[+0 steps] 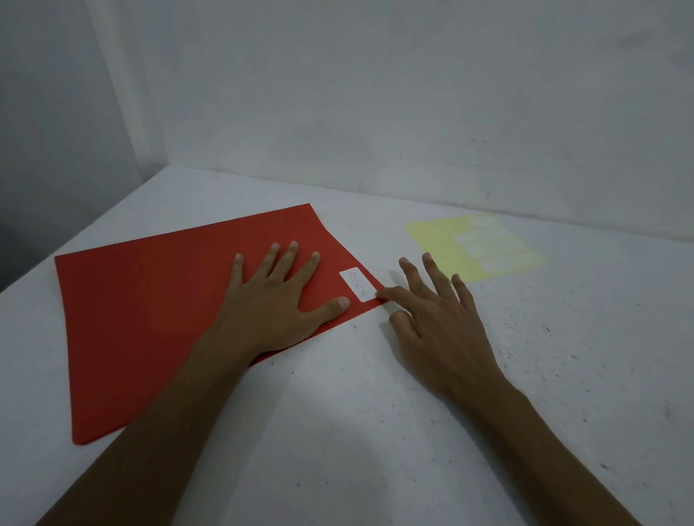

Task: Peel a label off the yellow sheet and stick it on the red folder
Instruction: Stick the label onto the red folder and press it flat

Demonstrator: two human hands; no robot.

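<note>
**A:** Label status? Start with the big stuff.

**B:** White table (492, 396) fills the near half, speckled, set into a corner of pale walls. Red folder (149, 310) lies flat on the left part of it, turned at an angle, one corner pointing right.

**A:** Yellow sheet?

**B:** Yellow sheet (433, 238) is far right, flat on the table, apart from the folder. Pale label rows visible on its right part, too blurred to count.

**A:** Hands?

**B:** Left hand (277, 303) is flat on the folder, palm down, fingers spread, thumb out to the right. Nothing gripped. Right hand (439, 331) sits on the table just right of the folder's corner, fingers loosely fanned, thumb tucked. Its index fingertip (382, 295) touches the near end of the label, right at the folder's edge. Not pinching anything.

**A:** And the label itself?

**B:** White label (356, 284) is on the folder near that right corner, lying flat, between the two hands. Handwriting on it, reads something like "ASSET", not sure. Left thumb tip is just near-left of it, not touching.
</note>
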